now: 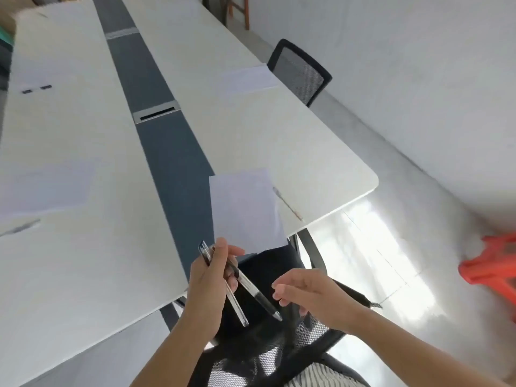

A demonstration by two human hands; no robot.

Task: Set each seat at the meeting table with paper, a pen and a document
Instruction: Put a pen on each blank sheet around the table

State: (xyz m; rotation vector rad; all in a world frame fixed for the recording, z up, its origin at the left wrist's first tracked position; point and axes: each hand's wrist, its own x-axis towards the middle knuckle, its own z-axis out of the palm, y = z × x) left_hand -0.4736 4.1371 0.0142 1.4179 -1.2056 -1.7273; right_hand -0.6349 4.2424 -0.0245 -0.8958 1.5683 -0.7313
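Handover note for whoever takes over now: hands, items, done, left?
Left hand grips two clear plastic pens and pinches a white paper sheet.
Right hand is open and empty beside the pens.
Already laid on the long white table: a far-right sheet; a left-side sheet with a blurred pen; a lone thin pen near the right corner.
To do: that corner likely needs the held sheet. Documents cannot be told from blank paper.
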